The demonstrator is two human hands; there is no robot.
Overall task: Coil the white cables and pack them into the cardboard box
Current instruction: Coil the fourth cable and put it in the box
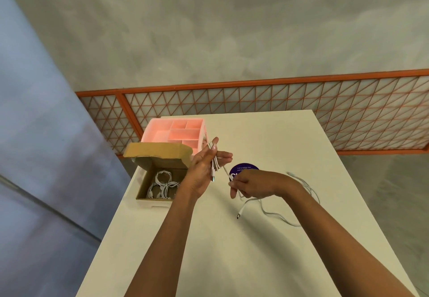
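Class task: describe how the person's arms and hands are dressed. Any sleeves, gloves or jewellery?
The left hand and right hand are ungloved. The left forearm and right forearm are bare to the picture's edge, with no sleeves showing. No watch, bracelet or ring can be seen.

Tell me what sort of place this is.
Likely a workshop or industrial workspace, not a home: a plain white table on a bare concrete floor, an orange mesh barrier beyond it, and an open cardboard box.
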